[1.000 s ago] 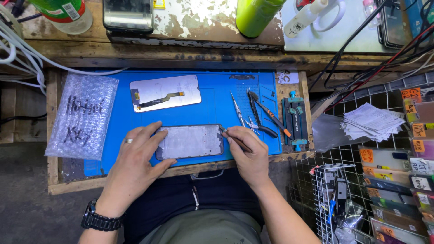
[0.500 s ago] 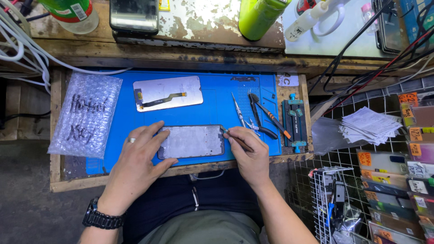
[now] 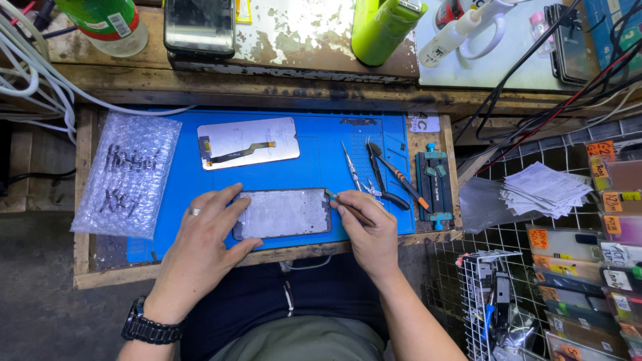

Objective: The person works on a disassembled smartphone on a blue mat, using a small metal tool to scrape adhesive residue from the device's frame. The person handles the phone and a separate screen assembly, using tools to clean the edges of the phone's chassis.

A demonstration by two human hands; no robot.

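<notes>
A phone frame (image 3: 284,212) with a grey inner face lies flat on the blue work mat (image 3: 314,164). My left hand (image 3: 200,244) presses on its left end, fingers spread, a ring on one finger and a black watch on the wrist. My right hand (image 3: 364,230) grips a thin pointed tool (image 3: 348,207) whose tip touches the frame's upper right corner. A loose screen panel (image 3: 247,142) with a flex cable lies face down farther back on the mat.
Tweezers (image 3: 352,168), a screwdriver (image 3: 401,179) and a clamp jig (image 3: 433,182) lie to the right on the mat. A bubble-wrap bag (image 3: 127,175) sits at the left. Behind are a shelf with a phone (image 3: 199,25), green bottles, cables; a wire rack (image 3: 535,287) at right.
Nothing has moved apart from a slight shift of the camera; both hands stay on the phone frame with the tool at its right end.
</notes>
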